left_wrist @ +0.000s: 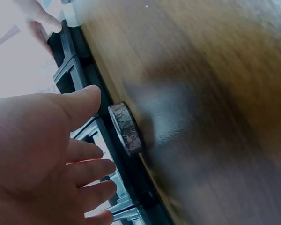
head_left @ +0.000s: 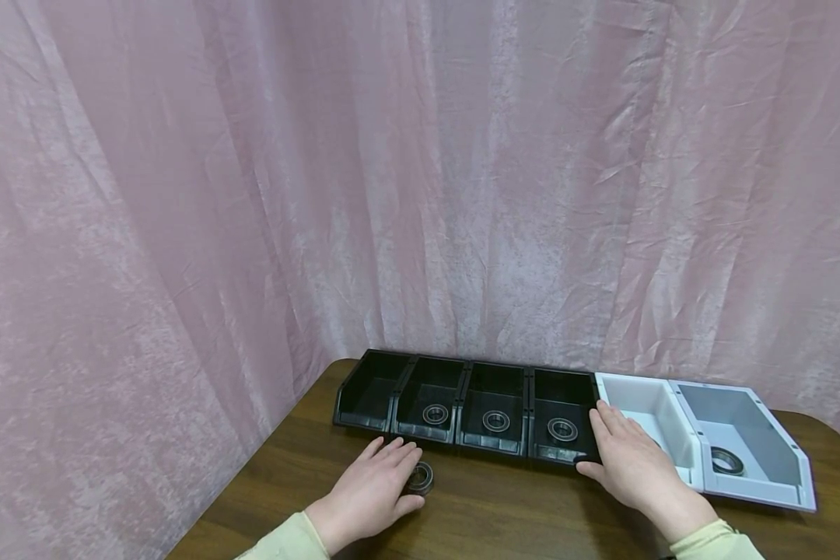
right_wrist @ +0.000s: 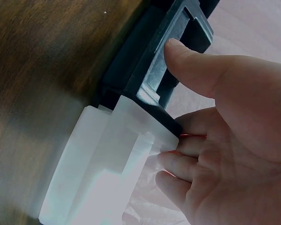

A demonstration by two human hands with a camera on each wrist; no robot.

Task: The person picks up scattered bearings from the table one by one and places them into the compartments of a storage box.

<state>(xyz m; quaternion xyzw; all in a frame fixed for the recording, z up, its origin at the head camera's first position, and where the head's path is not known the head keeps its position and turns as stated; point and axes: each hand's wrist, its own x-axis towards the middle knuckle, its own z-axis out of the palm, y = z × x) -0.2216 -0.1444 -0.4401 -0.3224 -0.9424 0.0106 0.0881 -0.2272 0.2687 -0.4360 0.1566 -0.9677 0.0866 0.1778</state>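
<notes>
Beside my left hand, a metal ball bearing rests on the wooden table, partly covered by the fingers in the head view. The left wrist view shows that bearing from its edge, a little apart from the thumb; the fingers are extended and grip nothing. My right hand lies over the join between the rightmost black bin and the white bin. Its fingers are loosely extended at the rims, thumb near the black bin's front in the right wrist view.
Four black bins stand in a row; the leftmost holds nothing visible. Single bearings lie in the second, third and fourth. A light grey bin at right holds another bearing. Pink curtains hang behind the table.
</notes>
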